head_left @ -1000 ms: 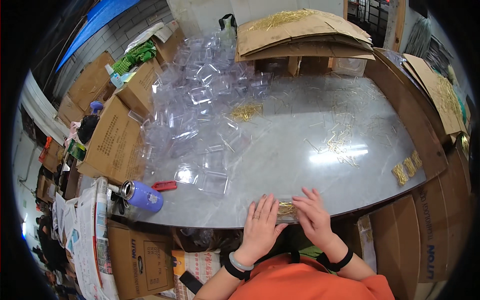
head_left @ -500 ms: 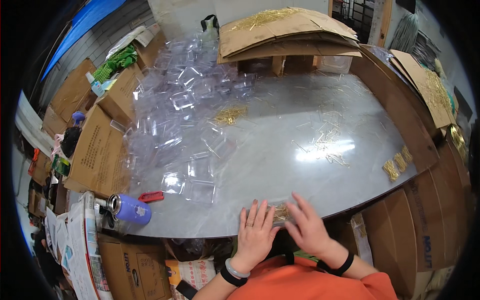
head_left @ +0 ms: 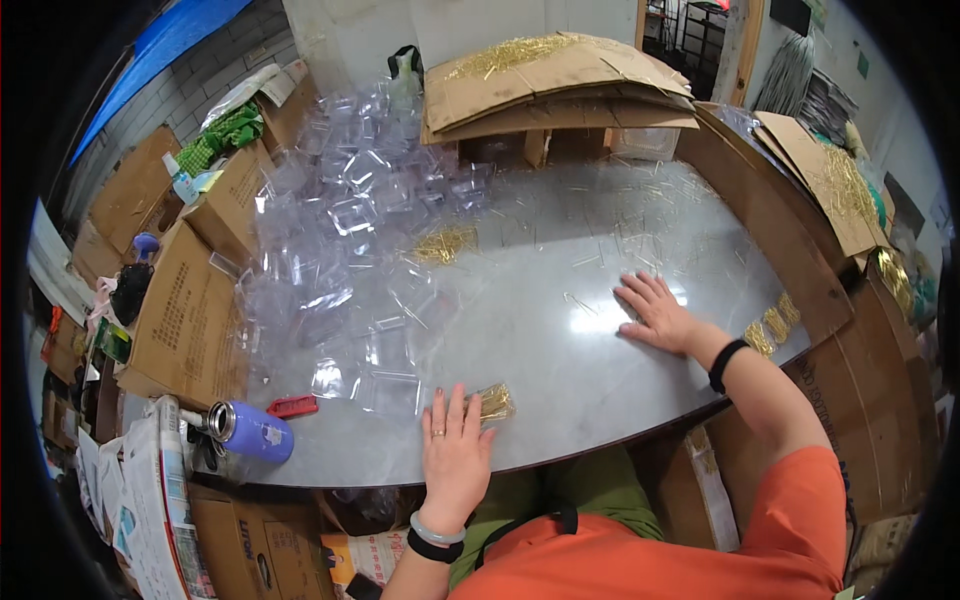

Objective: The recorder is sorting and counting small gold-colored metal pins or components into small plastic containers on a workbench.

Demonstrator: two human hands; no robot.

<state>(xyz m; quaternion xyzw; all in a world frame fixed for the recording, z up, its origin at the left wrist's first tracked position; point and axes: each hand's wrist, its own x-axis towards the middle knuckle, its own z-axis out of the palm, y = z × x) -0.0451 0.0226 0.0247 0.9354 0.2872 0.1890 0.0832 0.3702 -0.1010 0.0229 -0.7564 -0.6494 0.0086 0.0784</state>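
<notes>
The left hand (head_left: 455, 455) is being laid flat at the near edge of the grey table (head_left: 560, 400), fingers spread and nothing pinched; its fingertips are touching a small clear packet (head_left: 493, 402) filled with gold pins. The right hand (head_left: 655, 312) is being pressed palm-down farther out on the table, fingers splayed, holding nothing, with loose gold pins (head_left: 580, 300) scattered just beside it. A heap of empty clear plastic boxes (head_left: 340, 250) is being kept on the left half of the table, and a small pile of gold pins (head_left: 443, 243) is lying among them. More gold pins are being held on the cardboard sheet (head_left: 540, 70) at the far end. A purple flask (head_left: 250, 430) is lying on its side near a red cutter (head_left: 292, 406).
</notes>
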